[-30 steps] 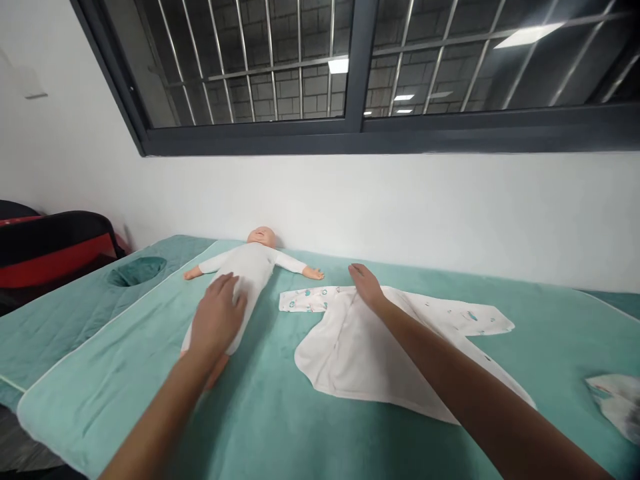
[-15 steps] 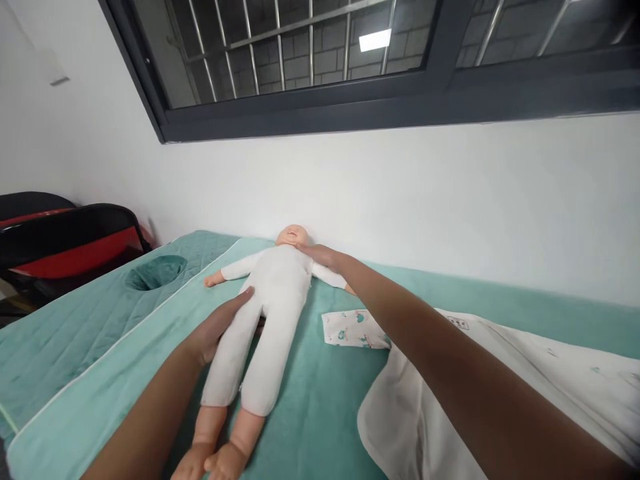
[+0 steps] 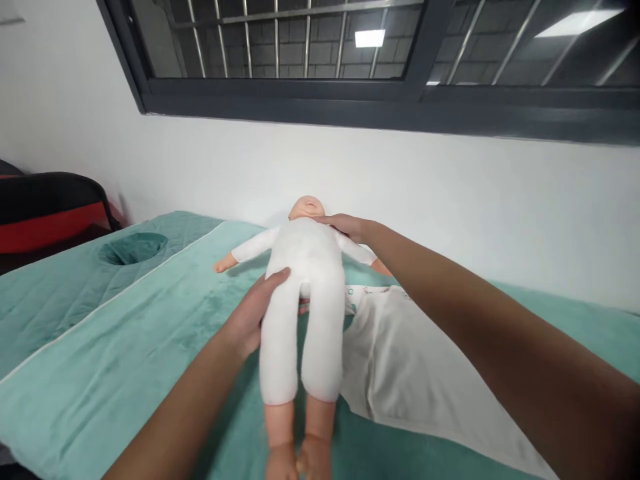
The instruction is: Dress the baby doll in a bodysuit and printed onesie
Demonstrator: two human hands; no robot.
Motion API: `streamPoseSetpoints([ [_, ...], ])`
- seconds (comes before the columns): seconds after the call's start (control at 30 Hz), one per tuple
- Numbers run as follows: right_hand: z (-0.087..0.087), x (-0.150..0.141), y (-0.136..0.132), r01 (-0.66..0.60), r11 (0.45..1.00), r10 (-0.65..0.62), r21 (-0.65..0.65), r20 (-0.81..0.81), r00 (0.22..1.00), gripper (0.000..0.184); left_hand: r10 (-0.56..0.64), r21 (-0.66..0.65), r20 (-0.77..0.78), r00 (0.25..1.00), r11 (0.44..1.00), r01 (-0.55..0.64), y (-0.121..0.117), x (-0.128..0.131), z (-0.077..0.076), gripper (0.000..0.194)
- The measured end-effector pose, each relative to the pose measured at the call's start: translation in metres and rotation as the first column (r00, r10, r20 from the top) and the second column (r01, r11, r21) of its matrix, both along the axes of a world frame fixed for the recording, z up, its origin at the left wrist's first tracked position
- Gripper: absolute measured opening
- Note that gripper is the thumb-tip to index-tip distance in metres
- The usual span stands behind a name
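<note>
A baby doll (image 3: pixel 310 247) with a white cloth body and bare plastic head, hands and feet lies on its back, feet toward me. My left hand (image 3: pixel 257 310) grips its thigh near the hip, thumb on top; fingertips show between the legs, the other fingers hidden beneath. At the doll's neck and shoulder, my right hand (image 3: pixel 345 225) holds on, its fingers partly hidden behind the neck. A white baby garment (image 3: pixel 400 360) with small printed figures is spread to the right, partly under my right forearm and beside the doll's legs.
Green padded bedding (image 3: pixel 165 333) covers the surface, with a round hole (image 3: pixel 133 249) at the left. Black and red chairs (image 3: pixel 50 210) stand beyond its left edge. Behind are a white wall (image 3: pixel 225 160) and a dark-framed barred window (image 3: pixel 280 97).
Both hands have shifted the doll to the right, toward the garment, and its legs now point straighter at me. Part of the garment is now hidden by the doll. The camera view has turned slightly.
</note>
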State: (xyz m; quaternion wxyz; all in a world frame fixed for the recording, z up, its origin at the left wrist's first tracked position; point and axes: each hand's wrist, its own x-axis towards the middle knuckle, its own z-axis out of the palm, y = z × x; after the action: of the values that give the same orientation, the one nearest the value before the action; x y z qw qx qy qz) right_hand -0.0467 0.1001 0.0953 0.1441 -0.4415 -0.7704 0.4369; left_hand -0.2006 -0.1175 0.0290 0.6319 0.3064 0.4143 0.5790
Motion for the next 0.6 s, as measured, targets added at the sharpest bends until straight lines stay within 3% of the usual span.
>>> streamPoseSetpoints([
  [0.13,0.015,0.076,-0.034,0.084,0.994,-0.083,-0.075,0.021,0.996,0.061,-0.04,-0.044,0.091,0.995,0.998,0.044,-0.016,0.076,-0.003,0.055],
  [0.33,0.01,0.176,-0.073,0.129,0.992,-0.128,-0.013,0.078,0.989,0.063,-0.151,-0.052,0.169,0.974,0.985,0.162,-0.033,0.174,-0.017,0.059],
  [0.47,-0.005,0.217,-0.085,0.189,0.978,-0.198,0.084,0.116,0.973,0.056,-0.171,-0.061,0.141,0.975,0.982,0.181,-0.037,0.22,-0.03,0.059],
  [0.6,-0.024,0.242,-0.081,0.22,0.962,-0.246,0.159,0.166,0.955,0.058,-0.184,-0.053,0.124,0.975,0.98,0.191,-0.035,0.242,-0.043,0.059],
])
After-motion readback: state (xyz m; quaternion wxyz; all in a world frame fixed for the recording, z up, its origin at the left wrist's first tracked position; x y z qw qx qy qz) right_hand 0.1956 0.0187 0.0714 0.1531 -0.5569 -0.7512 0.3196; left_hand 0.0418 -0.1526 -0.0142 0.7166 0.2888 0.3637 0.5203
